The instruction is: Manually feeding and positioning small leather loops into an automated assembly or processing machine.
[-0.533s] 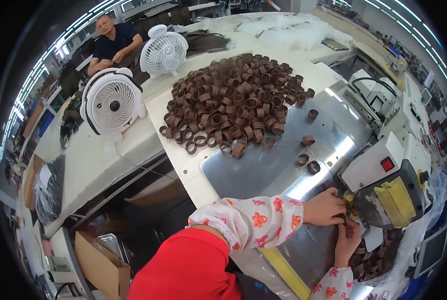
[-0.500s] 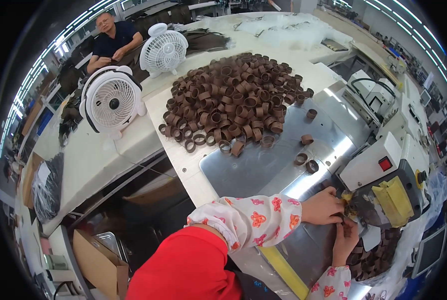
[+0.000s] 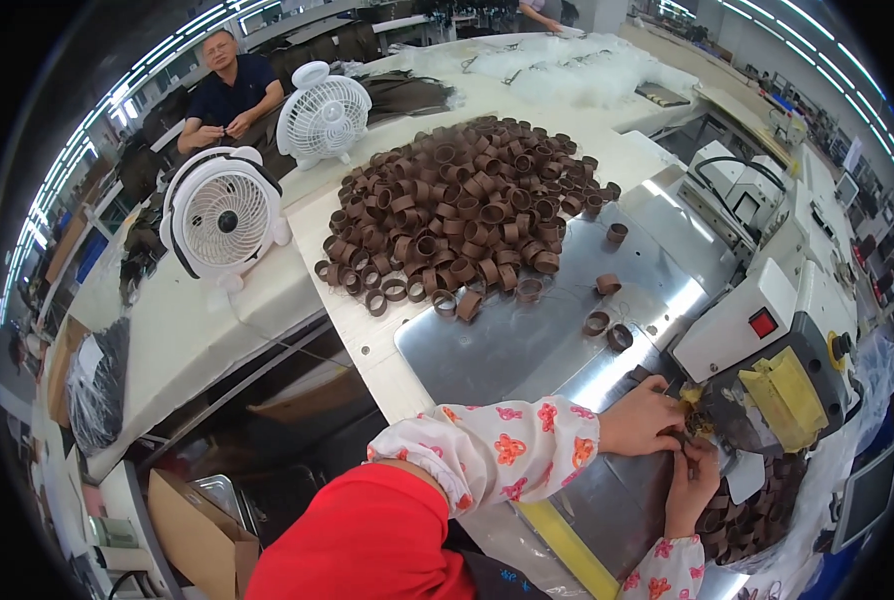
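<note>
Both the left hand (image 3: 645,428) and right hand (image 3: 689,490) are pinching a small brown loop (image 3: 689,432), seemingly light and floppy, by its edges at the sewing machine (image 3: 767,370).

My left hand (image 3: 647,425) and right hand (image 3: 689,487) meet at the needle end of the sewing machine (image 3: 767,330), and whatever small piece my fingertips pinch there is covered by my own fingers and the yellow guard (image 3: 787,395), so I cannot tell what it is. My red-clad shoulder (image 3: 367,540) is cut off at the bottom edge. The brown loops (image 3: 742,515) beside my right hand blur toward the rim.
</note>
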{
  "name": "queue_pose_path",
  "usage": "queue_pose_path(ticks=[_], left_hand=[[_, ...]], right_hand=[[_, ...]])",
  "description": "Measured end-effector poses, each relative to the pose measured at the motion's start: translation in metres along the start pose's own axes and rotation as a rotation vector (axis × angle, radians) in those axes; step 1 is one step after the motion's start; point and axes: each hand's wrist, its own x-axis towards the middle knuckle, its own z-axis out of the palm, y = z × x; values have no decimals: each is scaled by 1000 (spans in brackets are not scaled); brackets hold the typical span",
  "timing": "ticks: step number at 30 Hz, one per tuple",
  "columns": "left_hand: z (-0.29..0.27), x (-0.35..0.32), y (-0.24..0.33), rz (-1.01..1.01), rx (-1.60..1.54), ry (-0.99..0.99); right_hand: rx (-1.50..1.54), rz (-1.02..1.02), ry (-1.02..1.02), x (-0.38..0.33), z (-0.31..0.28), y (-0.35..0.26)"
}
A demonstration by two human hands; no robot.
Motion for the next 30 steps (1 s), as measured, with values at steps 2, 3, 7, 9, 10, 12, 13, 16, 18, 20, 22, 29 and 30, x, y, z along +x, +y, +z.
queue_pose_path(ticks=[2,3,7,9,10,12,13,16,18,20,22,29,30], left_hand=[[-1,-2,-1,-2,22,-4],[0,-4,-2,-4,39,-6],[13,12,-2,-3,66,-55],[7,8,-7,-11,186,-6],[1,3,-15,-23,242,55],[-9,14,-8,-96,192,5],[-12,17,-7,-111,207,13],[0,30,-10,-141,107,-103],[10,31,-12,-182,89,-138],[15,32,-12,-110,86,-31],[12,33,-11,-151,77,-100],[9,31,-15,-225,61,-140],[10,31,-15,-224,60,-137]], right_hand=[[-25,9,-12,1,-1,-6],[-52,20,-27,0,-1,-9],[-67,128,11,3,-15,-7],[-86,59,18,12,-4,-8],[-59,118,1,17,7,-15],[-83,58,44,24,9,-13],[-54,-1,90,27,10,-11],[-13,134,143,24,0,-3],[-37,106,115,22,-3,-2],[-26,125,101,19,-7,2],[-11,135,83,18,-7,3],[-2,100,86,24,-2,4],[-10,82,101,24,-2,5]])
